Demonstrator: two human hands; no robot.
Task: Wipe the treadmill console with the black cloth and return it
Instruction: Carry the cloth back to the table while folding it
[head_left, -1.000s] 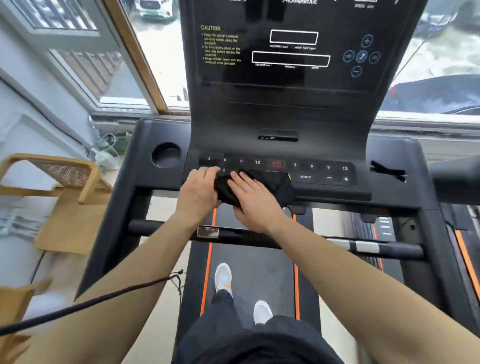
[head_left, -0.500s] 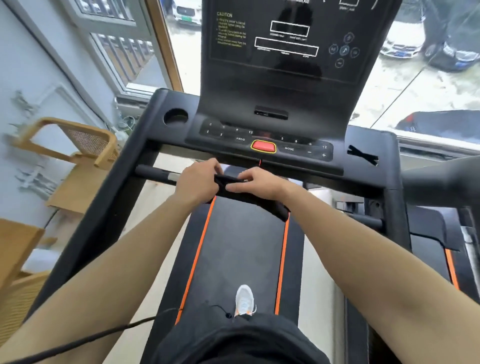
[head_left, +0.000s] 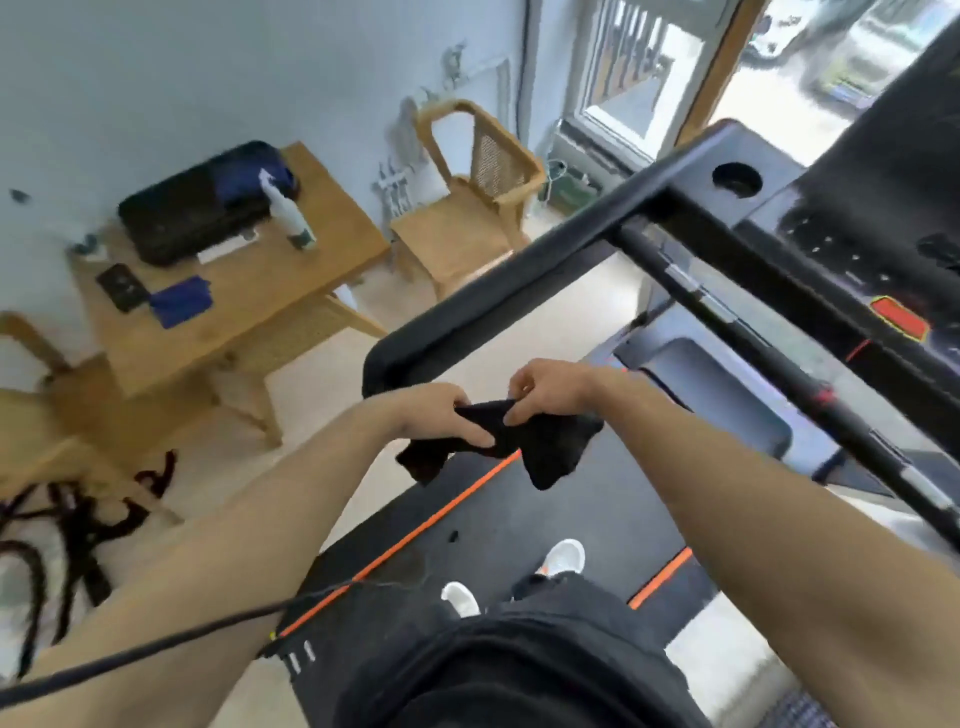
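1. The black cloth (head_left: 524, 441) hangs in mid-air at the centre of the frame, over the treadmill belt (head_left: 545, 519), held between both hands and clear of the console (head_left: 852, 270), which sits at the right edge.
2. The left hand (head_left: 436, 415) grips the cloth's left part, its fingers (head_left: 470, 434) wrapped over the fabric with the thumb on top; a loose corner droops below it.
3. The right hand (head_left: 550, 387) pinches the upper edge between thumb and fingertips, the other fingers curled in; a larger flap sags beneath.
4. The cloth looks light, soft and limp: it folds and drapes wherever it is unsupported, so it will not keep a shape or slip much from a pinch.
5. It is best held by an edge or corner, or bunched in one palm; a light grasp seems enough.
6. The wiping appears done. The wooden worktop (head_left: 270, 291) at the upper left, carrying a spray bottle (head_left: 288, 213) and a blue cloth (head_left: 182, 301), is a likely place for the return, though that is only a judgement.
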